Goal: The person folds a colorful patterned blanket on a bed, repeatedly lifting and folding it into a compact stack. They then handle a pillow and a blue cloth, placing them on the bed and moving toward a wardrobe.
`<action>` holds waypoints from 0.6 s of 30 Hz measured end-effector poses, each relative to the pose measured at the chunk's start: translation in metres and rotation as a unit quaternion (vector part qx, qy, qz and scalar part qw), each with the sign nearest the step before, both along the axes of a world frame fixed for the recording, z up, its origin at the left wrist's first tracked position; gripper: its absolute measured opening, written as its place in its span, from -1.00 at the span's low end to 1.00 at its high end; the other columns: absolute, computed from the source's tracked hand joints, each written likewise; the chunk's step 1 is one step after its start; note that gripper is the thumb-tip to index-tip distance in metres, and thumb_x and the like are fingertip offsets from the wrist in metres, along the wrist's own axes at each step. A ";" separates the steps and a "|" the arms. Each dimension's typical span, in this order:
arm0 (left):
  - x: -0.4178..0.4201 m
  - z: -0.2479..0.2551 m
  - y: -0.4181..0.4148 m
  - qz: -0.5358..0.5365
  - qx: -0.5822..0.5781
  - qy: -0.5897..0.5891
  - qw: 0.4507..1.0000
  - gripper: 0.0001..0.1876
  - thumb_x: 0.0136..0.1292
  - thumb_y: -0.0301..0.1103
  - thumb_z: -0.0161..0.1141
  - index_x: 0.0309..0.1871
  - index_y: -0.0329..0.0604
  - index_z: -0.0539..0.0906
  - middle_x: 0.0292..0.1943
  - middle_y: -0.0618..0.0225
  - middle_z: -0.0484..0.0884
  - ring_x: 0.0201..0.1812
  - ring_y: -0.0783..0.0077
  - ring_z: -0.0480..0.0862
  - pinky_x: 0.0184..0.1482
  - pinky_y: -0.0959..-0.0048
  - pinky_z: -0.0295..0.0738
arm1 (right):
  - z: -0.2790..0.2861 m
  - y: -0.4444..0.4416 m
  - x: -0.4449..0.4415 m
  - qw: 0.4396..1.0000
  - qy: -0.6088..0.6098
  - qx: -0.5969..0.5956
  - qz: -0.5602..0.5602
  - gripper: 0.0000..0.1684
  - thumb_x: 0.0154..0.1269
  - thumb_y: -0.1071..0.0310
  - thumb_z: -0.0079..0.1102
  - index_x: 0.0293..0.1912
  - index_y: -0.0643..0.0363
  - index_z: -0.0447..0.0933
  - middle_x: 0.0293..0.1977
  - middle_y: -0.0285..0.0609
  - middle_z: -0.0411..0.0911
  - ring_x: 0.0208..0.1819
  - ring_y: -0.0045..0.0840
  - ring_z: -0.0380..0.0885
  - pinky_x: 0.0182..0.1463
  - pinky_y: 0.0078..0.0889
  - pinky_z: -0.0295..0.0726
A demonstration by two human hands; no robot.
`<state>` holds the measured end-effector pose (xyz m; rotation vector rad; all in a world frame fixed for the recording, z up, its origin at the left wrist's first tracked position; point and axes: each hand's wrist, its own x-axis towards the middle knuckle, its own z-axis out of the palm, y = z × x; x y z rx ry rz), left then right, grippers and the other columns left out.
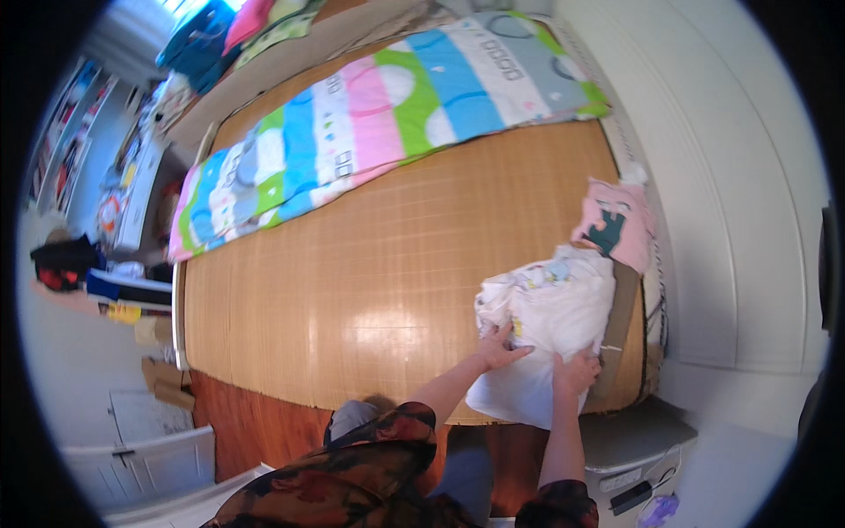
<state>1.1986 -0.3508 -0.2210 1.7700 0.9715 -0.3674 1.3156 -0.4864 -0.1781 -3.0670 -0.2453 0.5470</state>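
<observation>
A white shirt [574,297] with a coloured print lies partly folded near the front right corner of the bed mat [370,284]. My left hand [500,350] rests on its left edge, fingers spread over the cloth. On the shirt's right side is my right hand [577,373], its fingers curled at the fabric; whether they pinch it is unclear. The lower part of the shirt spreads between my forearms to the mat's edge. Just beyond it lies a folded pink garment [617,221] with a dark green figure. A grey-brown strip of cloth or board [622,313] runs along the shirt's right side.
A striped, multicoloured quilt [376,119] lies folded lengthwise along the far side of the bed. White wall panels [700,198] border the right side. A grey-topped cabinet [637,439] with cables stands at the near right corner. Cardboard boxes [168,383] sit on the floor at left.
</observation>
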 end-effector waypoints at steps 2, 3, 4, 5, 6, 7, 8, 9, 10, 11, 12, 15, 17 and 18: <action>-0.015 0.004 0.000 0.027 -0.005 -0.084 0.996 -0.03 -0.12 0.23 0.20 0.28 -0.20 0.11 0.21 -0.22 0.09 0.27 -0.09 0.07 0.27 0.27 0.04 | -0.014 -0.018 -0.008 0.996 -0.066 0.046 0.036 -0.06 -0.14 0.08 0.32 0.19 0.26 0.12 -0.12 0.12 0.35 -0.05 -0.11 0.32 -0.01 -0.16 0.36; -0.029 0.006 -0.001 0.042 -0.002 -0.124 0.991 -0.07 -0.09 0.21 0.18 0.26 -0.21 0.15 0.20 -0.22 0.13 0.26 -0.07 0.12 0.26 0.27 0.06 | -0.016 -0.018 -0.010 0.996 -0.057 0.065 0.029 -0.09 -0.13 0.12 0.32 0.18 0.29 0.14 -0.16 0.12 0.39 -0.11 -0.08 0.37 -0.01 -0.19 0.37; -0.046 0.003 -0.007 0.048 0.047 -0.130 0.989 -0.14 -0.03 0.16 0.16 0.25 -0.22 0.17 0.19 -0.20 0.15 0.25 -0.07 0.14 0.25 0.26 0.08 | 0.001 -0.010 -0.016 0.996 -0.016 0.087 0.022 -0.18 -0.11 0.19 0.30 0.12 0.36 0.20 -0.14 0.17 0.40 -0.11 -0.04 0.40 0.01 -0.19 0.37; -0.065 0.002 -0.013 0.054 0.096 -0.138 0.984 -0.21 0.03 0.11 0.13 0.23 -0.23 0.20 0.19 -0.18 0.16 0.24 -0.06 0.16 0.24 0.25 0.10 | 0.002 -0.013 -0.019 0.986 0.006 0.160 0.043 -0.25 -0.09 0.22 0.28 0.08 0.38 0.25 -0.13 0.16 0.42 -0.11 -0.09 0.43 0.00 -0.26 0.39; -0.084 0.016 -0.012 0.068 0.092 -0.140 0.984 -0.25 0.07 0.05 0.12 0.22 -0.24 0.20 0.17 -0.15 0.21 0.22 -0.02 0.20 0.22 0.25 0.14 | 0.005 -0.011 -0.019 0.971 0.026 0.230 0.062 -0.32 -0.07 0.25 0.26 0.04 0.40 0.29 -0.13 0.15 0.44 -0.12 -0.14 0.46 -0.01 -0.32 0.40; -0.107 0.031 -0.012 0.082 0.085 -0.142 0.983 -0.30 0.10 -0.02 0.12 0.22 -0.26 0.21 0.15 -0.12 0.25 0.20 0.02 0.25 0.19 0.25 0.18 | 0.022 0.004 -0.024 0.940 0.095 0.327 0.009 -0.36 -0.06 0.29 0.25 0.02 0.42 0.31 -0.13 0.11 0.45 -0.12 -0.20 0.46 -0.02 -0.34 0.41; -0.132 0.037 -0.009 0.134 0.003 -0.175 0.975 -0.32 0.11 -0.04 0.12 0.21 -0.27 0.21 0.11 -0.08 0.31 0.14 0.09 0.31 0.14 0.28 0.24 | 0.047 0.019 -0.031 0.894 0.166 0.413 -0.045 -0.40 -0.05 0.33 0.24 0.00 0.43 0.33 -0.13 0.07 0.45 -0.13 -0.26 0.46 -0.02 -0.36 0.42; -0.156 0.044 -0.006 0.182 -0.078 -0.210 0.958 -0.33 0.12 -0.06 0.12 0.21 -0.27 0.22 0.06 -0.03 0.36 0.09 0.15 0.37 0.09 0.31 0.30 | 0.072 0.033 -0.038 0.833 0.235 0.490 -0.099 -0.44 -0.04 0.37 0.23 -0.02 0.44 0.35 -0.13 0.04 0.45 -0.14 -0.32 0.46 -0.03 -0.39 0.42; -0.180 0.051 -0.004 0.225 -0.158 -0.244 0.930 -0.35 0.13 -0.08 0.12 0.20 -0.28 0.23 0.02 0.01 0.42 0.04 0.21 0.43 0.04 0.34 0.36 | 0.089 0.042 -0.036 0.832 0.235 0.493 -0.095 -0.45 -0.03 0.39 0.22 -0.03 0.44 0.35 -0.15 -0.01 0.46 -0.18 -0.38 0.46 -0.07 -0.41 0.43; -0.204 0.050 0.000 0.243 -0.193 -0.221 0.925 -0.38 0.16 -0.10 0.11 0.20 -0.26 0.24 -0.05 0.11 0.45 -0.07 0.32 0.46 -0.06 0.42 0.39 | 0.112 0.055 -0.032 0.829 0.233 0.500 -0.089 -0.47 -0.03 0.41 0.22 -0.04 0.44 0.36 -0.18 -0.06 0.47 -0.22 -0.44 0.46 -0.11 -0.44 0.45; -0.232 0.041 0.007 0.267 -0.223 -0.195 0.917 -0.41 0.18 -0.12 0.10 0.20 -0.25 0.24 -0.12 0.20 0.49 -0.18 0.44 0.48 -0.16 0.50 0.42 | 0.163 0.090 -0.048 0.829 0.216 0.513 -0.061 -0.48 -0.02 0.41 0.22 -0.04 0.45 0.36 -0.20 -0.04 0.49 -0.26 -0.40 0.49 -0.17 -0.41 0.48; -0.310 0.089 0.059 0.368 -0.321 -0.199 0.849 -0.46 0.20 -0.11 0.09 0.18 -0.17 0.29 -0.25 0.34 0.55 -0.35 0.62 0.51 -0.35 0.64 0.43 | 0.204 0.107 -0.020 0.784 0.226 0.575 -0.060 -0.46 0.09 0.21 0.15 -0.03 0.42 0.35 -0.21 0.02 0.48 -0.26 -0.35 0.51 -0.18 -0.36 0.53; -0.369 0.109 0.096 0.397 -0.319 -0.196 0.838 -0.48 0.20 -0.09 0.09 0.16 -0.15 0.32 -0.23 0.35 0.55 -0.36 0.60 0.54 -0.36 0.64 0.43 | 0.270 0.140 -0.026 0.802 0.195 0.561 -0.068 -0.44 0.12 0.19 0.12 -0.01 0.43 0.32 -0.18 0.04 0.47 -0.22 -0.34 0.50 -0.18 -0.36 0.52; -0.395 0.108 0.112 0.421 -0.315 -0.197 0.827 -0.50 0.21 -0.09 0.07 0.15 -0.14 0.32 -0.22 0.36 0.55 -0.37 0.60 0.54 -0.36 0.64 0.44 | 0.295 0.156 -0.030 0.771 0.206 0.598 -0.077 -0.43 0.13 0.17 0.11 0.00 0.43 0.32 -0.15 0.04 0.46 -0.21 -0.34 0.50 -0.17 -0.35 0.52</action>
